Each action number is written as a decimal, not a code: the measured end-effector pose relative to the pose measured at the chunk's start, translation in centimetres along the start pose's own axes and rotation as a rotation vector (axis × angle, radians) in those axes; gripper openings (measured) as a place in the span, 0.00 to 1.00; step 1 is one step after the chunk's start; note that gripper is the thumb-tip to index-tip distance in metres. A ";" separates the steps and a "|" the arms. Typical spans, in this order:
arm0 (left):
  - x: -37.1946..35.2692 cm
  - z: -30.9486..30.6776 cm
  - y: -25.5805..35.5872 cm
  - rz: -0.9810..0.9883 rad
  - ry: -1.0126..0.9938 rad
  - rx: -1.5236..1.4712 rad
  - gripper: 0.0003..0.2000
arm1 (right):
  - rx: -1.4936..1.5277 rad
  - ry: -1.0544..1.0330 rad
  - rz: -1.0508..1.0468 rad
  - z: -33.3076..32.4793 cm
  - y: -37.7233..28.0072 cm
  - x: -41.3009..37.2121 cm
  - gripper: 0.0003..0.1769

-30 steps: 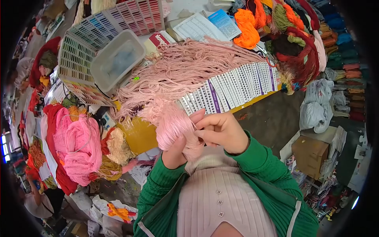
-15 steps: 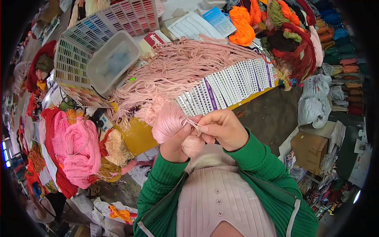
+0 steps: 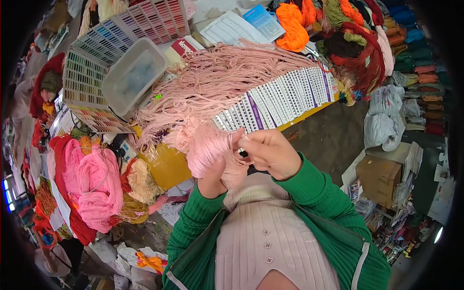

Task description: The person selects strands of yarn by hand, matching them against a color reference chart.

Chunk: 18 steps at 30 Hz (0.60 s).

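A skein of pale pink thread (image 3: 208, 150) hangs over my left hand (image 3: 212, 178), whose fingers are wrapped round it in front of my chest. To its right, my right hand (image 3: 270, 152) is closed, thumb and forefinger pinching a strand of the same pink thread at the skein's edge. Loose strands droop between the two hands. Just beyond lie many long lengths of pink thread (image 3: 217, 79) spread over the table. Along their near ends runs a row of white punched cards (image 3: 275, 104), a few of them purple.
A clear plastic tub (image 3: 113, 92) stands by an open colour chart (image 3: 87, 72) at the back left. Bright pink skeins (image 3: 99, 188) are heaped at left, orange skeins (image 3: 291, 29) at the back. Scissors (image 3: 321, 63) lie at the table's right. A cardboard box (image 3: 378, 179) sits at right.
My right hand has shifted slightly left and up, pulling strands apart from the skein. The skein's lower part now looks looser. My left hand still holds it.
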<state>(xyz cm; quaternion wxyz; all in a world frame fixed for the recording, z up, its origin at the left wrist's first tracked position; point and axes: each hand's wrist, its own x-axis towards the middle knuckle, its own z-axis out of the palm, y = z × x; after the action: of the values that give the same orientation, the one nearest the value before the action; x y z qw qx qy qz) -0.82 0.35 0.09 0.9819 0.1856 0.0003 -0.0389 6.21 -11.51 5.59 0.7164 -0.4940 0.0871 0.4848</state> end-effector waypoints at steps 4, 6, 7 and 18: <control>-0.1 0.8 0.4 -0.055 0.014 0.304 0.30 | -0.173 0.029 -0.130 0.2 1.0 0.8 0.05; 0.1 1.0 0.7 -0.055 -0.028 0.154 0.31 | -0.145 0.045 -0.122 0.3 1.1 0.7 0.05; 0.1 0.9 0.7 -0.055 -0.027 0.153 0.31 | -0.120 0.058 -0.116 0.3 1.1 0.8 0.04; -0.3 0.6 0.7 -0.084 0.025 0.117 0.30 | -0.060 0.031 -0.150 0.5 1.2 0.7 0.03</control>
<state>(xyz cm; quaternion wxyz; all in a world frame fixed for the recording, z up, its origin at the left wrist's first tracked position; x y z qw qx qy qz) -1.06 0.77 0.94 0.9667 0.2432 0.0178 -0.0777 5.41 -10.63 4.66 0.7342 -0.5279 0.0464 0.4245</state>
